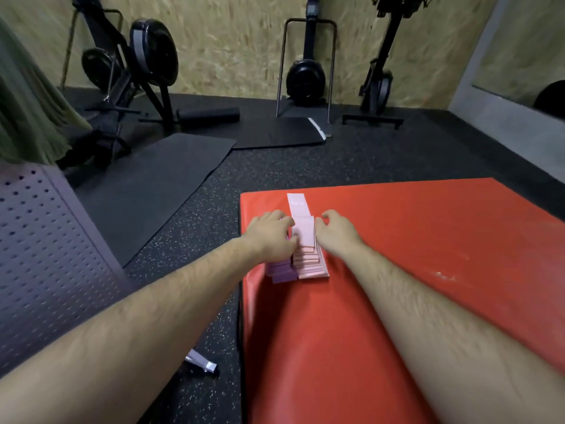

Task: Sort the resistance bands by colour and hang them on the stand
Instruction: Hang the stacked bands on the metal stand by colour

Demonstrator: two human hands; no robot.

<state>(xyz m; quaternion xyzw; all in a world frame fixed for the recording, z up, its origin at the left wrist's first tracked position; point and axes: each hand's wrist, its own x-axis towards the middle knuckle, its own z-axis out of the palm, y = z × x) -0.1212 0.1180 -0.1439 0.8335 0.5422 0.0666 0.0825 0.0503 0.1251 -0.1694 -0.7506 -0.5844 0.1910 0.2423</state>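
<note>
Left hand reaches out over the left edge of a glossy red vinyl mat. Its fingers are bent down over a low stack of flat purple resistance bands, and its thumb lies against the stack beside that one. Blur hides whether the hand grips anything or only rests there.

Touching the purple stack on its right is a taller, stepped stack of flat pink resistance bands. Both stacks sit close to the mat's left edge, nearer its far left corner than its near one. A single pale pink band lies flat beyond them, pointing toward the mat's far edge.

On the pink stack's right side is the right hand, fingers curled, its thumb tip at the edge of the top pink band. Whether it pinches the band or merely touches it cannot be told.

Off the mat, at the far left, stands a grey-purple perforated panel with a fold of green fabric above it. A small silver and dark tube lies on the black speckled rubber floor just beside the mat's left edge. Farther back lies a flat black exercise mat, and black fitness machines stand along a chipboard wall.
</note>
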